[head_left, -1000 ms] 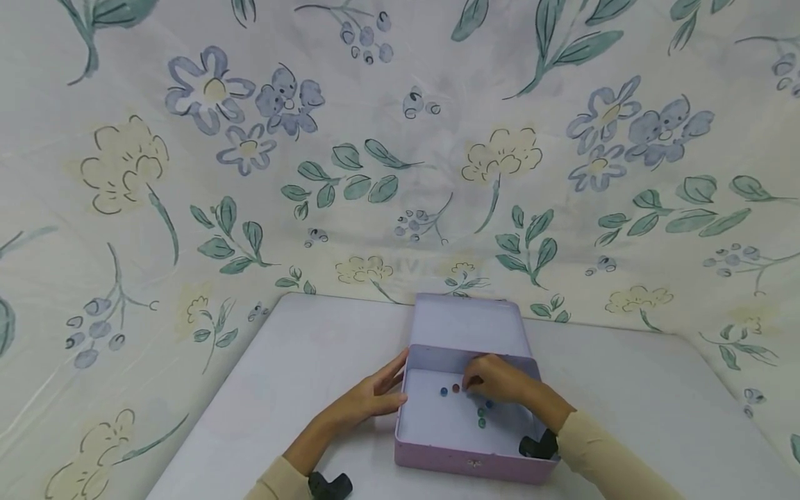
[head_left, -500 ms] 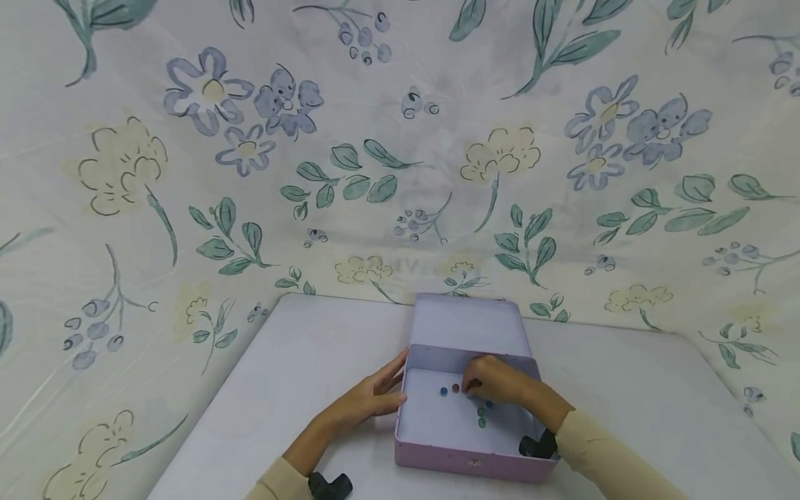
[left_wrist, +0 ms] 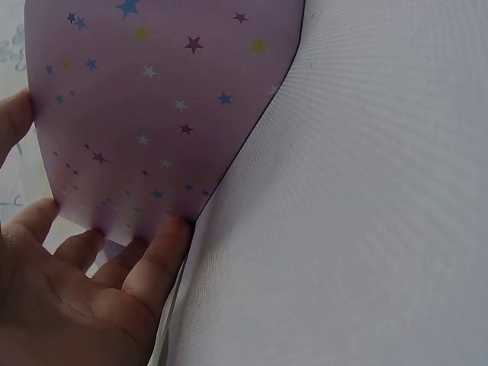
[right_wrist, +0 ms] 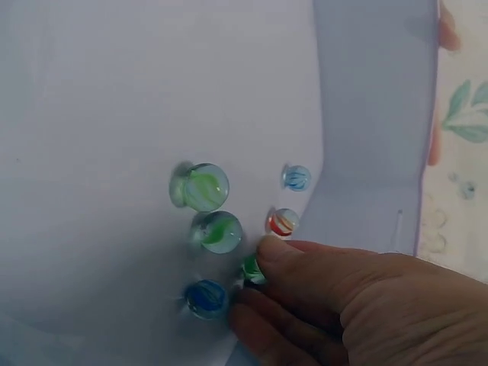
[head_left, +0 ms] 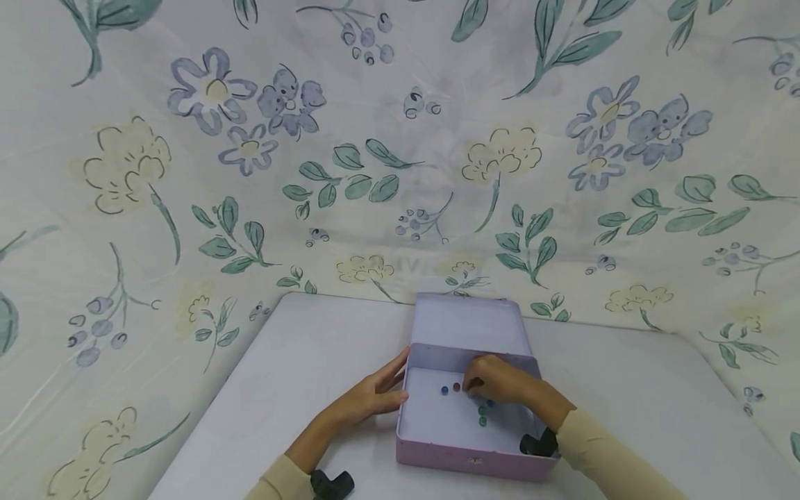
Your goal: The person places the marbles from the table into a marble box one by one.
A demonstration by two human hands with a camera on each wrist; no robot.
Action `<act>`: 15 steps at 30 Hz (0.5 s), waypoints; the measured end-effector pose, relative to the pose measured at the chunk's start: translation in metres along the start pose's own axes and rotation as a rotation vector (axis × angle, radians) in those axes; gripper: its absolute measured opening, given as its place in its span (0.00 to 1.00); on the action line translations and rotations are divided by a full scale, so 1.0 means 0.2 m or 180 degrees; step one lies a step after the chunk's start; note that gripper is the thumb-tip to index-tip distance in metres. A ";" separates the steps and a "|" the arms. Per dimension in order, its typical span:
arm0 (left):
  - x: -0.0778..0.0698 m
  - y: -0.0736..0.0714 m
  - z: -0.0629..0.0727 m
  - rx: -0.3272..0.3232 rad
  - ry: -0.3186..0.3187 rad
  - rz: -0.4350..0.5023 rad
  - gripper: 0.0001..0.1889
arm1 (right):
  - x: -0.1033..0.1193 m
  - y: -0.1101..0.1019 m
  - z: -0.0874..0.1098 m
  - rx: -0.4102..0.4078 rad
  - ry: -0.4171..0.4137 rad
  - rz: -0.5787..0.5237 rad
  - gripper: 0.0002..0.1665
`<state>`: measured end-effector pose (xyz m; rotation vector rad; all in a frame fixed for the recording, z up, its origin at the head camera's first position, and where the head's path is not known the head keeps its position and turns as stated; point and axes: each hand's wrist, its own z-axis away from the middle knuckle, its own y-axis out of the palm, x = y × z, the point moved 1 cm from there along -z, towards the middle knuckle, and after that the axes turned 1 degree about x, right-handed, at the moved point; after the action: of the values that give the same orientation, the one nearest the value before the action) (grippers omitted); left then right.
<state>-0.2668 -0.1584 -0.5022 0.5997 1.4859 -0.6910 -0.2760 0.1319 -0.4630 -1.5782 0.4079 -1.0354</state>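
A lilac tin box (head_left: 475, 467) lies with its lid (head_left: 465, 323) folded back. Its outer wall (left_wrist: 152, 99) carries small coloured stars in the left wrist view. My left hand (head_left: 369, 399) rests its fingertips and thumb along this left wall, fingers extended. Inside the box, my right hand (head_left: 496, 380) pinches a green marble (right_wrist: 253, 268) between thumb and fingers, low over the floor. Around it lie two clear marbles with green swirls, the upper one (right_wrist: 206, 187) and the lower one (right_wrist: 222, 232), a dark blue marble (right_wrist: 206, 298), a red-orange one (right_wrist: 284, 223) and a light blue one (right_wrist: 296, 178).
The box stands on a white table (head_left: 300, 347) near a flower-printed cloth backdrop (head_left: 375, 229) that rises behind and beside it. A black wrist mount (head_left: 539, 443) on the right arm overlaps the box's front right corner. Another black mount (head_left: 332, 485) sits at the left wrist.
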 end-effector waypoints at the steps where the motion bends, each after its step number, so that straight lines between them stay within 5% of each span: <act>1: 0.00 0.00 0.00 0.0004 -0.0007 0.0005 0.44 | 0.00 -0.01 0.00 0.0035 0.0072 -0.0078 0.08; 6: 0.01 0.00 -0.01 0.0009 -0.0049 0.0020 0.44 | 0.01 -0.07 0.03 0.0108 0.0346 -0.0539 0.09; 15: 0.00 0.00 0.00 0.0023 0.0015 0.0069 0.44 | 0.02 -0.34 0.15 -0.0307 0.0067 -0.0861 0.14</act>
<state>-0.2668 -0.1585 -0.5021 0.6225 1.4797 -0.6787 -0.2679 0.1661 -0.3983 -1.7434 0.2659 -1.2544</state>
